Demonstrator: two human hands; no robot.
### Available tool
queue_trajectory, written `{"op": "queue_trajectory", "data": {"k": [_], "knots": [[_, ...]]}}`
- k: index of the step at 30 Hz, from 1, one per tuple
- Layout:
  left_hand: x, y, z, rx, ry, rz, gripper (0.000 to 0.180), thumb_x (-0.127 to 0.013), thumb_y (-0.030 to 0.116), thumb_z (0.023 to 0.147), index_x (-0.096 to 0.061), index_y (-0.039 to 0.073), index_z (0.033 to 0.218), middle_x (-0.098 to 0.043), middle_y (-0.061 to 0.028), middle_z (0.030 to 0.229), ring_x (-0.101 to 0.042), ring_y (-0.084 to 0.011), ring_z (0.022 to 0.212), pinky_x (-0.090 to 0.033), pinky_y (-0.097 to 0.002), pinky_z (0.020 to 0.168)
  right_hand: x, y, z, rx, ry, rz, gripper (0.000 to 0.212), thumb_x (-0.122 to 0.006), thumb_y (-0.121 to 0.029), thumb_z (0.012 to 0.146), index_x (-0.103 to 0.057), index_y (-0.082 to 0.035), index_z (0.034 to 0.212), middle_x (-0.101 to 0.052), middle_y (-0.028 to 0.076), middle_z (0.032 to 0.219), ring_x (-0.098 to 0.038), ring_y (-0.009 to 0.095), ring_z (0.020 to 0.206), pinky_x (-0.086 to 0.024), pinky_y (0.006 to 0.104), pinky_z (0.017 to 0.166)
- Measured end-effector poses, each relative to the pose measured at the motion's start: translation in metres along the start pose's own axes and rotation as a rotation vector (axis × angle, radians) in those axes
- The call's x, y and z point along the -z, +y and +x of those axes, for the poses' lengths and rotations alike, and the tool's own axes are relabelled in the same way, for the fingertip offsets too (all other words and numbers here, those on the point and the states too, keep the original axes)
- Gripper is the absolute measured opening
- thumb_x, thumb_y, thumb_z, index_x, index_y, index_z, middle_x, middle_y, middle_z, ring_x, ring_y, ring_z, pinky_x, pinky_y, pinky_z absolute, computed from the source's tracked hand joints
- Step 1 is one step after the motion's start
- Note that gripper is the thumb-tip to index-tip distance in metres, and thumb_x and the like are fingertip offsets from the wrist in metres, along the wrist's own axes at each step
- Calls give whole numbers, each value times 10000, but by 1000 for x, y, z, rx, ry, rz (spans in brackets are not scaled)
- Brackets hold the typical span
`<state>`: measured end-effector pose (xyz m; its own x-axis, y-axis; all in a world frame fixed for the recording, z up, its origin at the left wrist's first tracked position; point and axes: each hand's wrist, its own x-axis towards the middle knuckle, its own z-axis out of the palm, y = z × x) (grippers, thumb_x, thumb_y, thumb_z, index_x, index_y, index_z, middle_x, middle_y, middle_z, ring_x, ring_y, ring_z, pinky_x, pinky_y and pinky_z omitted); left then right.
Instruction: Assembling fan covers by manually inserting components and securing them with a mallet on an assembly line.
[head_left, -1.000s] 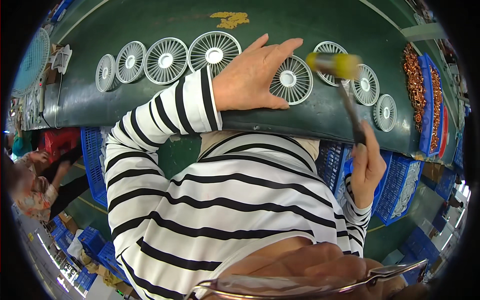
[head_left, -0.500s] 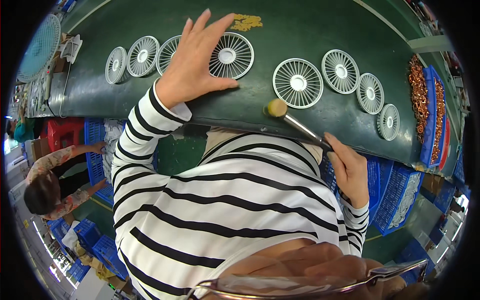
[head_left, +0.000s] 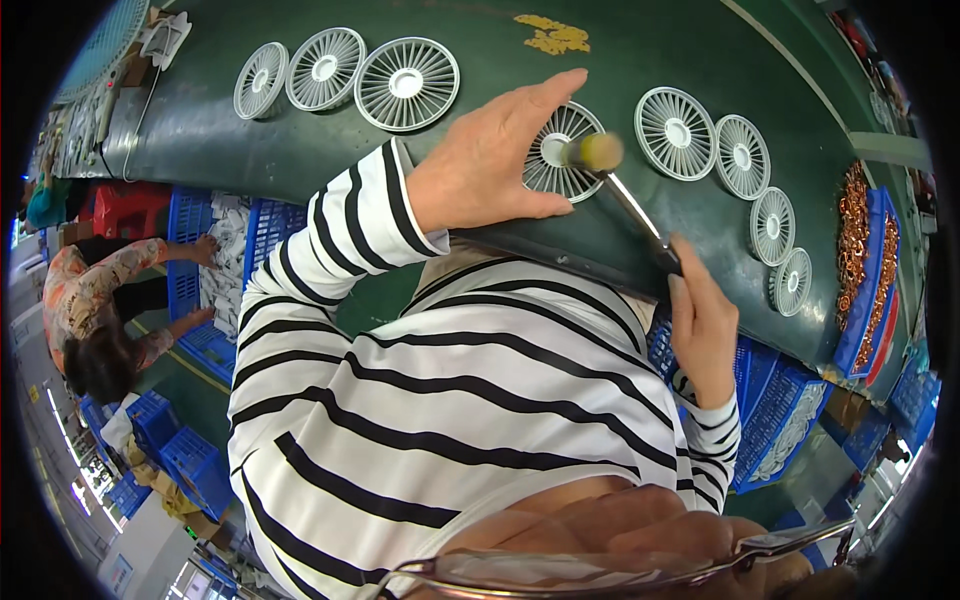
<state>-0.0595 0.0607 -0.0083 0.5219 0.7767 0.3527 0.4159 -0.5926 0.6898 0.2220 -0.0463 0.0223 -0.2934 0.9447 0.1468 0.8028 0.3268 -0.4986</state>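
Note:
My right hand [head_left: 703,325] grips a mallet [head_left: 630,205] by its dark handle; it has a metal shaft and a yellowish head. The mallet's head, slightly blurred, is over the hub of a white spoked wheel [head_left: 585,185]. Around the left side of that wheel my left hand [head_left: 490,155] spreads its thumb and fingers, covering part of the rim. Whether the fingers touch the rim I cannot tell. Left of this hand stands a row of three similar wheels, the nearest being a large one [head_left: 408,107]. More spoked wheels [head_left: 676,134] curve away to the right.
The green work surface [head_left: 250,165] has a yellow worn patch [head_left: 553,35] at the back. Copper-coloured parts [head_left: 852,245] lie beside a blue tray [head_left: 868,300] at the right. Blue crates [head_left: 780,425] stand below the table. A co-worker [head_left: 95,310] bends over a crate at the left.
My left hand has moved right, from beside one spoked wheel to around another. The mallet's head has risen from beside the table's front edge to over that wheel's hub. The view has shifted.

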Motion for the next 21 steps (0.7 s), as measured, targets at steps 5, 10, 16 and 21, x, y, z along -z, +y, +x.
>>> {"op": "queue_trajectory", "data": {"k": [5, 10, 16, 21], "knots": [[1, -3, -6, 23, 12, -16, 1065, -846, 243, 623, -215, 71, 1463, -544, -183, 1239, -548, -353, 1124, -488, -399, 918, 21, -12, 3, -161, 50, 127, 415, -608, 19, 852, -590, -57, 1260, -659, 231, 1009, -677, 300, 810, -519, 349, 745], [0, -1, -5, 51, 2, -63, 1076, -856, 217, 636, -207, 53, 1479, -520, -189, 1296, -541, -349, 1162, -441, -388, 992, -2, -11, 28, -67, -74, 16, 375, -610, -50, 879, -595, -90, 1252, -663, 199, 950, -647, 351, 801, -518, 353, 712], [26, -12, -15, -135, 126, 79, 970, -857, 247, 659, -325, 6, 1434, -415, -178, 1430, -369, -321, 1360, -252, -424, 1131, 15, -15, 21, -95, -49, 137, 339, -605, -43, 880, -621, -53, 1218, -675, 194, 1052, -683, 312, 882, -520, 321, 750], [80, -38, -32, 5, 245, 571, 1002, -854, 320, 621, -336, 36, 1430, -449, -151, 1408, -311, -357, 1383, -149, -510, 1147, 12, -18, 9, -12, -302, 170, 350, -631, -63, 859, -633, -75, 1208, -670, 194, 932, -665, 320, 772, -520, 328, 709]]}}
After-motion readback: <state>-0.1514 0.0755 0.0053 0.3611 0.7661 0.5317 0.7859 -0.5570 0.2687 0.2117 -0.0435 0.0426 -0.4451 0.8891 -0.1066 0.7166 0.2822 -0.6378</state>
